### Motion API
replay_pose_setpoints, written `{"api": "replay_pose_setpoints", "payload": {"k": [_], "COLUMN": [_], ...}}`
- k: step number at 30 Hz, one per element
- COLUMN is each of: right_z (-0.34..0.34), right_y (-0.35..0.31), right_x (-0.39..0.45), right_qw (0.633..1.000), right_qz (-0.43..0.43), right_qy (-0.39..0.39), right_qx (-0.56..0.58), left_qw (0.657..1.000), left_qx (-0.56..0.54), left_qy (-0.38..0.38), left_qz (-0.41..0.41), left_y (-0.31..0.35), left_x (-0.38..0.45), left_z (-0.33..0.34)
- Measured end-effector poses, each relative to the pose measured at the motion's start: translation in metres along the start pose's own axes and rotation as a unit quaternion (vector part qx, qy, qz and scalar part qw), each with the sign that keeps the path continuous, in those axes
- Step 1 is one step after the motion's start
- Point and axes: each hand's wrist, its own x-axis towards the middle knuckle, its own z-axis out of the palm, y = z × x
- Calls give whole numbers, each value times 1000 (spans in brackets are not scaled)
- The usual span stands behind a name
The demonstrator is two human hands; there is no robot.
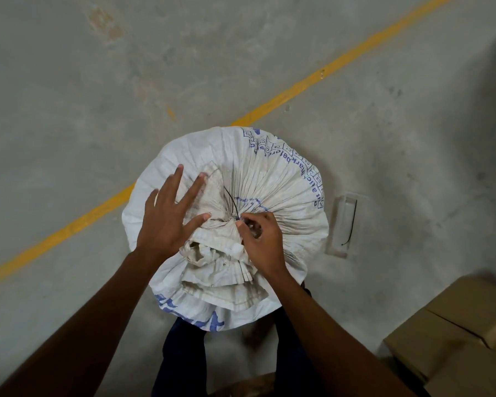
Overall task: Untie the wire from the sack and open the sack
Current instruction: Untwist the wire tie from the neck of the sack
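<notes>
A full white woven sack (281,179) with blue print stands upright on the floor in front of me. Its top is gathered into a crumpled neck (221,253) that flops toward me. A thin black wire (230,202) sticks up from the tied point at the centre of the pleats. My right hand (259,239) pinches the wire at the knot with its fingertips. My left hand (166,213) lies flat with spread fingers on the sack's top, left of the knot, holding nothing.
A clear plastic tray (344,224) with a loose black wire lies on the concrete floor right of the sack. Cardboard boxes (464,333) stand at the lower right. A yellow floor line (78,222) runs diagonally behind the sack. My legs are below the sack.
</notes>
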Motion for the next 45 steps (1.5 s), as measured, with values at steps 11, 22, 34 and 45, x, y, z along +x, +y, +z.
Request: {"api": "replay_pose_setpoints", "payload": {"k": [11,22,34,45], "right_z": [3,13,1,-7], "right_y": [15,30,48,68], "right_x": [-1,-15,-4,6], "right_qw": [1000,997,990,980], "right_qz": [-5,25,101,107], "right_qy": [26,8,-57,-147], "right_qx": [16,72,85,86], "left_qw": [979,992,972,977], "left_qx": [89,119,-203,-190], "left_qy": [-66,8,-108,-88], "left_qz": [173,34,-46,-29], "left_y": [-4,27,21,22], "left_x": [14,11,9,5], "left_z": [-12,8,50,77]}}
